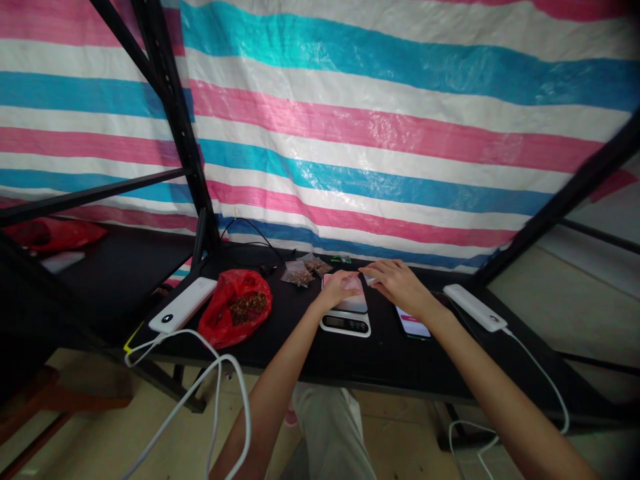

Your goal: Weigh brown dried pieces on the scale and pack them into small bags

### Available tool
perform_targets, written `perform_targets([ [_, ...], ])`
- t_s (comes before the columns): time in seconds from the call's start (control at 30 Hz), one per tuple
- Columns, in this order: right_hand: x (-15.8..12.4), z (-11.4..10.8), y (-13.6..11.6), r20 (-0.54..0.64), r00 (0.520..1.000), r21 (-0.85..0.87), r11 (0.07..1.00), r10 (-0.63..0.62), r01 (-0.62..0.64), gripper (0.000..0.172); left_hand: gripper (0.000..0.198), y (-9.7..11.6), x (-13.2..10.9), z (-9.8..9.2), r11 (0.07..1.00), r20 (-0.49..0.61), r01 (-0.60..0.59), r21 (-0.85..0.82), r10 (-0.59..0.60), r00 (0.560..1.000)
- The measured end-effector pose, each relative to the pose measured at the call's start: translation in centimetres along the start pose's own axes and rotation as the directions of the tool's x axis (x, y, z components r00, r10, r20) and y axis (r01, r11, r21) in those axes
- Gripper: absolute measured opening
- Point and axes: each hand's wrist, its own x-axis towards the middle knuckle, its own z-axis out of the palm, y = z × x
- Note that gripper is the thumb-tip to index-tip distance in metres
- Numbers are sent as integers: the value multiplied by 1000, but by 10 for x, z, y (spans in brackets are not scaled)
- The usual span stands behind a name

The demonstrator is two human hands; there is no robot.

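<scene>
My left hand [339,290] is over a small digital scale [345,324], its thumb and fingers curled on a small clear plastic bag [351,284]. To its right, my right hand [400,285] pinches clear plastic by its fingertips; whether this is the same bag I cannot tell. The scale has a flat weighing plate and a dark display at the front. Behind the left hand lie small clear bags [299,274] with brown bits inside. An open red plastic bag [213,320] left of the scale holds loose brown dried pieces [249,308].
A phone [414,325] with a lit screen lies under my right forearm. White power banks with cables stand at the left [183,305] and right [475,307] of the black table [300,347]. Black metal posts [180,127] and a striped plastic sheet [375,147] bound the back.
</scene>
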Motion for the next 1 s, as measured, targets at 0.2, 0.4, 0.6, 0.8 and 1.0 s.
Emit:
perform_targets([
  [0.2, -23, 20, 12, -21, 994, 136, 985, 112, -108, 34, 73, -7, -5, 1, 907, 59, 12, 421, -41, 997],
  [0.4, -23, 38, -36, -2, 989, 391, 910, 149, -136, 34, 53, -2, -47, -77, 795, 90, -70, 603, 20, 996],
  [0.6, 23, 39, -148, 30, 999, 699, 716, -34, 4, 34, 73, -4, -94, -209, 628, 109, 135, 767, -335, 936],
  [0.8, 103, 64, -230, -3, 997, 907, 420, 77, -30, 35, 54, -11, -94, -249, 518, 72, 196, 833, -452, 889],
  [1.0, 135, 97, -247, 112, 961, 894, 396, 252, -207, 32, 15, 6, -79, -247, 488, 38, 158, 858, -368, 929],
])
